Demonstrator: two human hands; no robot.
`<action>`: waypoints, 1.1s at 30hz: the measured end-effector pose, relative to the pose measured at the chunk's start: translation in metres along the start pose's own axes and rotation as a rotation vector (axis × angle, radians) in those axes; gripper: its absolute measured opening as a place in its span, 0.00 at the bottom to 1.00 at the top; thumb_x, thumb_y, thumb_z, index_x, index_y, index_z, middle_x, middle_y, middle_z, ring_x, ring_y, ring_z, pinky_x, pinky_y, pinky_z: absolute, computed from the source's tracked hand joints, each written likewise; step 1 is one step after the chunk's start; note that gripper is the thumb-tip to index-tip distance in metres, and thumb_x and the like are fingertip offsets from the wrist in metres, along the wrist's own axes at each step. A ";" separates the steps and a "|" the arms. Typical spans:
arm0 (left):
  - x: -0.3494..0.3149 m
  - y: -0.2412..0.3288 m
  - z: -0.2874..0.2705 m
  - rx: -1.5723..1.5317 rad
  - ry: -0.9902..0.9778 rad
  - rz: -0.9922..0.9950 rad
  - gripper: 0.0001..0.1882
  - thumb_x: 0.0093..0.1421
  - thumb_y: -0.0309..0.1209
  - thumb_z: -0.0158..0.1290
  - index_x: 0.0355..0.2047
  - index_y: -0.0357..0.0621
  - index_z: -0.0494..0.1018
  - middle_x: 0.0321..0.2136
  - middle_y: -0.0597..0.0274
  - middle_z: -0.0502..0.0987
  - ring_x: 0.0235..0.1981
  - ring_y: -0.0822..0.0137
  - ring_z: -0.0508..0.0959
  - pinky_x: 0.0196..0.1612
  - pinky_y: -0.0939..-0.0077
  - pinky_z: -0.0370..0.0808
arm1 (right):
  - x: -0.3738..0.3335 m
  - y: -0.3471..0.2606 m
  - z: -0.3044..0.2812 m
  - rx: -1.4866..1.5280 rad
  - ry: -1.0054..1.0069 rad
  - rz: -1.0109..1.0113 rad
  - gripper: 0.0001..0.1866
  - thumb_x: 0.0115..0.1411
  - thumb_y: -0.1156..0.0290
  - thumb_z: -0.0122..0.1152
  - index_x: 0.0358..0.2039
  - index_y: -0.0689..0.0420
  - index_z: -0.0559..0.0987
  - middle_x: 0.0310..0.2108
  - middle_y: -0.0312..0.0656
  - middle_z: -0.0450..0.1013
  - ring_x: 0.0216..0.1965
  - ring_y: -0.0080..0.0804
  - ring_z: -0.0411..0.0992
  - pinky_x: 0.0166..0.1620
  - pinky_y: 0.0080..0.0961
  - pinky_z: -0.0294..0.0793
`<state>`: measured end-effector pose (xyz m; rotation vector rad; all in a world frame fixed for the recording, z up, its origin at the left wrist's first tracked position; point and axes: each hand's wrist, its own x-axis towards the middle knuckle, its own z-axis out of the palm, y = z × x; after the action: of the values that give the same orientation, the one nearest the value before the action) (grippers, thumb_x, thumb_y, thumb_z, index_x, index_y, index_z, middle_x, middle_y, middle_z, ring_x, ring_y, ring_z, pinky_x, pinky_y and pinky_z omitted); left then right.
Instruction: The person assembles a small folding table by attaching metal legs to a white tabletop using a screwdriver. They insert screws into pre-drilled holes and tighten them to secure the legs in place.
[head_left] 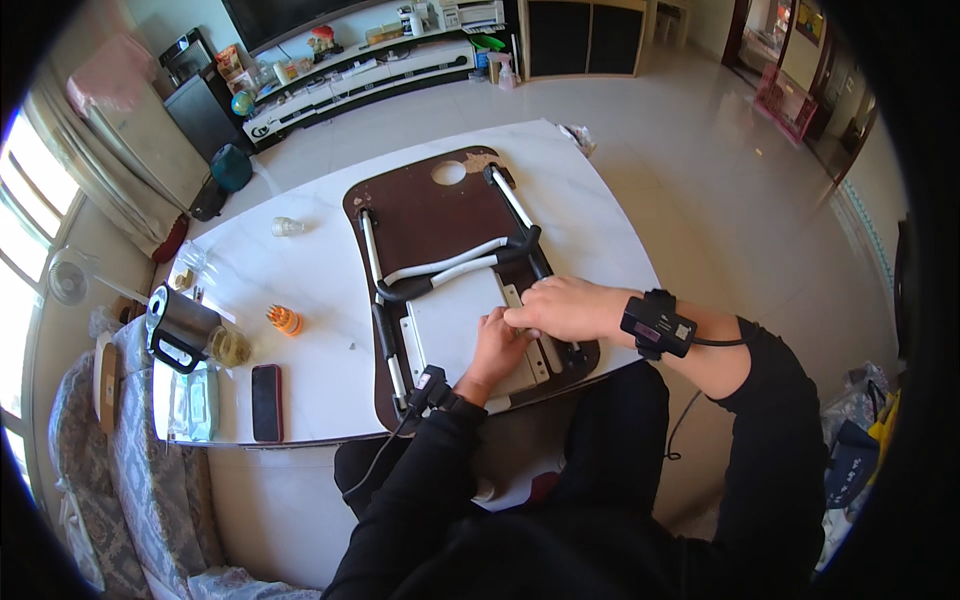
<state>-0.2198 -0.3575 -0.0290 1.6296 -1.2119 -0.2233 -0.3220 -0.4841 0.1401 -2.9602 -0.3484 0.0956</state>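
A dark brown folding lap table [430, 215] lies underside up on the white marble-look table, its white tubular legs with black sleeves folded flat. On its near half sits a white drawer-like panel [450, 318] with pale strips along its sides. My left hand [498, 346] rests over the right part of this panel, fingers curled together. Against it my right hand [562, 310] reaches in from the right, fingers bent in a pinch beside the left fingertips. Both hands meet at the panel's right strip. Whatever is between the fingers is hidden or too small to make out.
On the left of the white table [320, 370] stand an electric kettle [184, 322], a glass jar [229, 346], an orange holder with pointed pieces [285, 319] and a small glass [288, 227]. A phone [267, 402] and a wipes packet [202, 402] lie near the front edge.
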 end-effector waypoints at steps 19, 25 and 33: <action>0.007 0.017 -0.005 0.036 -0.021 -0.102 0.03 0.54 0.27 0.61 0.30 0.48 0.81 0.27 0.64 0.79 0.37 0.57 0.74 0.45 0.62 0.69 | -0.002 0.011 0.004 0.071 -0.057 0.225 0.06 0.59 0.69 0.61 0.35 0.56 0.78 0.29 0.41 0.79 0.36 0.45 0.79 0.38 0.39 0.78; 0.003 0.018 -0.006 -0.081 -0.045 -0.165 0.05 0.57 0.27 0.63 0.35 0.45 0.80 0.33 0.62 0.79 0.39 0.61 0.73 0.47 0.67 0.71 | -0.008 0.010 0.015 0.151 0.015 0.109 0.03 0.60 0.71 0.58 0.34 0.53 0.77 0.29 0.42 0.77 0.38 0.45 0.77 0.40 0.38 0.76; 0.007 0.016 -0.014 0.066 -0.103 -0.055 0.06 0.61 0.25 0.60 0.39 0.44 0.80 0.35 0.58 0.77 0.39 0.60 0.76 0.45 0.68 0.72 | -0.010 0.014 0.010 0.019 -0.049 0.058 0.06 0.62 0.68 0.55 0.35 0.54 0.79 0.31 0.42 0.77 0.41 0.45 0.78 0.41 0.38 0.77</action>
<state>-0.2171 -0.3540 -0.0072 1.7283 -1.2648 -0.3083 -0.3291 -0.4982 0.1283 -2.9538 -0.2662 0.1783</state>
